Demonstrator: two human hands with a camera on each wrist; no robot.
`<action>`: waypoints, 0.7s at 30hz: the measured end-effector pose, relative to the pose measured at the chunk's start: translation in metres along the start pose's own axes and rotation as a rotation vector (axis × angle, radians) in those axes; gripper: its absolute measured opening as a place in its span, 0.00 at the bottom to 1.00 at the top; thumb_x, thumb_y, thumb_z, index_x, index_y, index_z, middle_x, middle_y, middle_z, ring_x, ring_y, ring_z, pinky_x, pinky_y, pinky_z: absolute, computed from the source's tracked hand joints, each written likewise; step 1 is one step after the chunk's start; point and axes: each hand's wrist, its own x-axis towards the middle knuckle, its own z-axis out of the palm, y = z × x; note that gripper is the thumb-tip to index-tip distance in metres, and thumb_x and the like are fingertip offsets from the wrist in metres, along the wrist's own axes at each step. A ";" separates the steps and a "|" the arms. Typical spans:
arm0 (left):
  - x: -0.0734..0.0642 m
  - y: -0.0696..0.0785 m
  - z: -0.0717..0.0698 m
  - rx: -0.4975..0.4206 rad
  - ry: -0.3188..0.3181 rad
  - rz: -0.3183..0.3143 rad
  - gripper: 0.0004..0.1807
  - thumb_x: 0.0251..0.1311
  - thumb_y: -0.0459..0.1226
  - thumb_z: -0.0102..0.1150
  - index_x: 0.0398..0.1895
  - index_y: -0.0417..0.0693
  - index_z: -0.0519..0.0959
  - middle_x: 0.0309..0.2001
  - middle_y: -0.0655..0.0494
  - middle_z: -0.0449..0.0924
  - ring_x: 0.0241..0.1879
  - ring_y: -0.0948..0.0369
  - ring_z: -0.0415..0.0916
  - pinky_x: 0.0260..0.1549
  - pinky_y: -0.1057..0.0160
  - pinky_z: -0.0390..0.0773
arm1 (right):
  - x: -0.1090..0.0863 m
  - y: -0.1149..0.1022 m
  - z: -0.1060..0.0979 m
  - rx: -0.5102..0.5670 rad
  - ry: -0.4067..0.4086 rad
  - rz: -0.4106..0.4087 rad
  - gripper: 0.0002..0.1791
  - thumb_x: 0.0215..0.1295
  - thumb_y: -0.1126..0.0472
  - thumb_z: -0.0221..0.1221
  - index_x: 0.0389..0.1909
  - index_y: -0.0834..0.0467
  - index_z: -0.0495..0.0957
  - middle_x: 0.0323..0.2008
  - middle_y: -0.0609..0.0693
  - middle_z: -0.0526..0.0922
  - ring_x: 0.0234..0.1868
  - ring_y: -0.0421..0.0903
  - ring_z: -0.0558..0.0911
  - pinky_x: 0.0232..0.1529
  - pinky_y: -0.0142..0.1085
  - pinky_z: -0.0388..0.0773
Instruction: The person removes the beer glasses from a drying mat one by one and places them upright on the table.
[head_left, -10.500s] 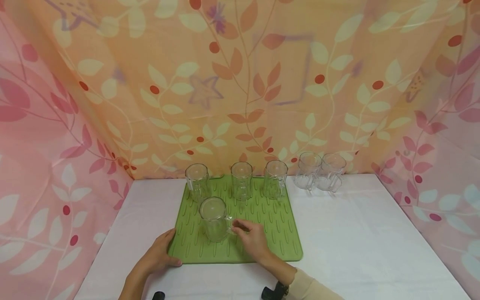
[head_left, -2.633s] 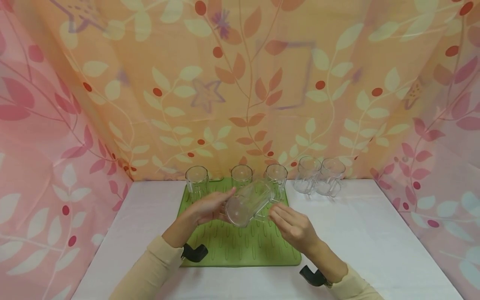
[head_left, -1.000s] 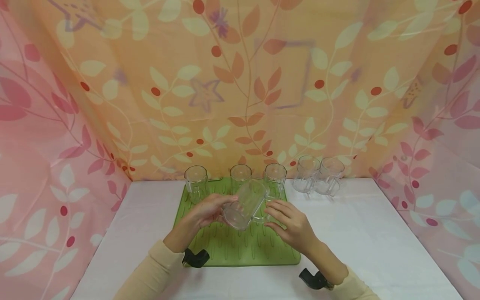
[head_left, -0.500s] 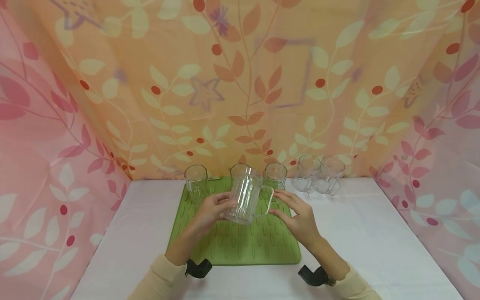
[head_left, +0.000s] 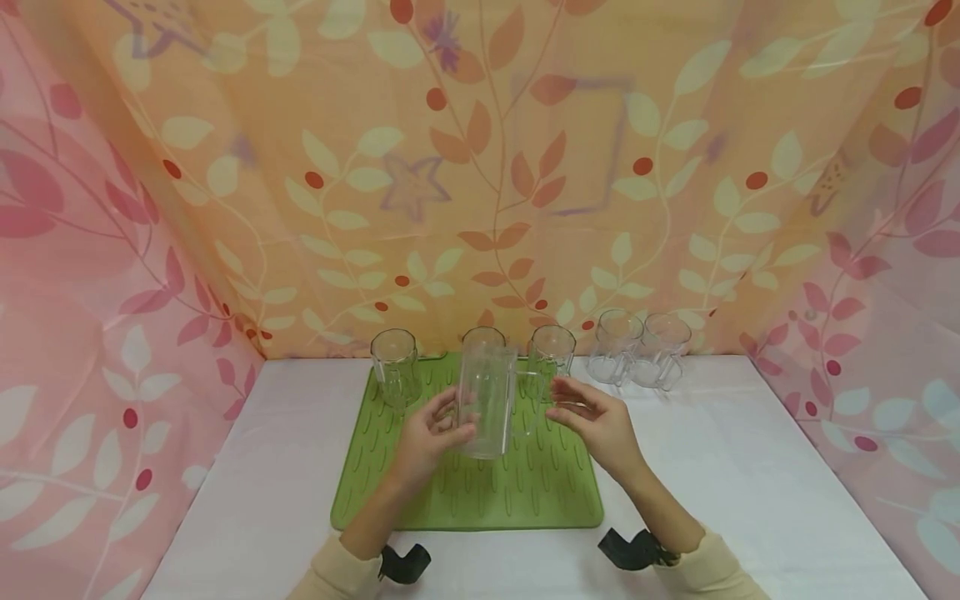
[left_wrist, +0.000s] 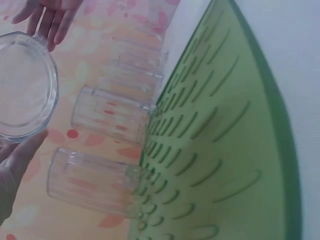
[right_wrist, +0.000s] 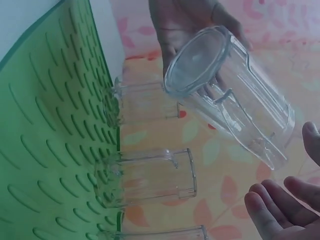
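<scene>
My left hand [head_left: 429, 429] curls round the body of the clear mug [head_left: 487, 408], held up over the green mat [head_left: 465, 500], while my right hand [head_left: 596, 421] sits just beside its handle [right_wrist: 251, 135], fingers loosely bent, pinching nothing. So one grip bears all the weight: should the smooth side slide through it, the mug would likely drop onto the mat. Swinging it carelessly forward could knock the three standing mugs [head_left: 393, 367] along the mat's back edge

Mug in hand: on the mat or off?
Off. The left hand grips the mug; the right wrist view shows it clear of the green mat.
</scene>
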 end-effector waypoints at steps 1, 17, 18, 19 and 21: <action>-0.001 -0.001 0.001 -0.001 -0.003 0.015 0.37 0.56 0.29 0.66 0.70 0.40 0.63 0.65 0.39 0.71 0.57 0.51 0.79 0.50 0.64 0.82 | 0.000 0.000 0.000 0.015 -0.007 0.020 0.25 0.57 0.70 0.66 0.57 0.72 0.75 0.51 0.64 0.82 0.49 0.36 0.84 0.46 0.25 0.82; -0.012 -0.015 0.007 -0.005 -0.068 0.179 0.46 0.51 0.26 0.67 0.72 0.30 0.53 0.69 0.31 0.60 0.65 0.38 0.67 0.58 0.66 0.77 | 0.002 0.002 -0.003 0.143 -0.136 0.195 0.26 0.63 0.65 0.62 0.59 0.76 0.71 0.43 0.37 0.87 0.46 0.34 0.85 0.47 0.26 0.82; -0.012 -0.015 0.007 -0.003 -0.069 0.184 0.46 0.51 0.25 0.67 0.72 0.30 0.53 0.69 0.30 0.59 0.65 0.37 0.66 0.58 0.67 0.76 | 0.002 0.003 -0.003 0.156 -0.141 0.193 0.27 0.63 0.66 0.62 0.59 0.77 0.70 0.44 0.41 0.88 0.45 0.34 0.85 0.47 0.27 0.82; -0.012 -0.016 0.008 0.002 -0.070 0.190 0.46 0.51 0.25 0.67 0.72 0.29 0.53 0.69 0.30 0.58 0.65 0.37 0.66 0.58 0.68 0.75 | 0.002 0.003 -0.004 0.168 -0.145 0.190 0.27 0.63 0.66 0.62 0.59 0.78 0.70 0.45 0.47 0.88 0.45 0.35 0.86 0.47 0.28 0.83; -0.012 -0.017 0.008 0.006 -0.071 0.202 0.46 0.51 0.25 0.67 0.72 0.28 0.53 0.69 0.30 0.58 0.65 0.36 0.65 0.59 0.70 0.74 | 0.002 0.003 -0.004 0.186 -0.149 0.183 0.26 0.64 0.67 0.61 0.58 0.79 0.69 0.47 0.56 0.87 0.44 0.36 0.86 0.45 0.29 0.84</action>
